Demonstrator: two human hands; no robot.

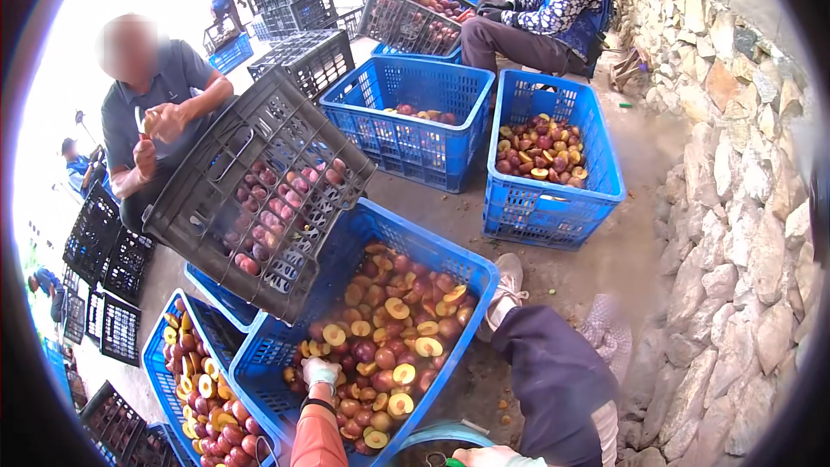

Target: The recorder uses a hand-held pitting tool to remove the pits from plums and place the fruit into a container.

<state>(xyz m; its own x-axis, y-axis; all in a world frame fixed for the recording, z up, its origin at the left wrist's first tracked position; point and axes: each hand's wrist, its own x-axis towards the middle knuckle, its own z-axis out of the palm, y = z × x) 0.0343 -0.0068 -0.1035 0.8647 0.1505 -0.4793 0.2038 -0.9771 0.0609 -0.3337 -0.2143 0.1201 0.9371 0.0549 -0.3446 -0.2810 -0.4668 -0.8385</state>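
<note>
A large blue crate (432,242) stands in front of me, deep in halved and whole plums (393,350) with yellow flesh. My left hand (320,374), in a pale glove, reaches into it at the near left. Its fingers look curled down against the fruit; what they hold is hidden. At the lower edge my right hand (488,457), also gloved, is partly cut off. It seems closed around something green (453,463) too cropped to name. A tilted black crate (259,195) of whole plums (281,207) rests on the blue crate's far left side.
A blue crate of plum halves (207,389) stands at left. Two more blue crates (553,207) (406,143) lie ahead. A person (164,112) sits far left, another (553,9) at the back. A stone wall (735,251) runs along the right.
</note>
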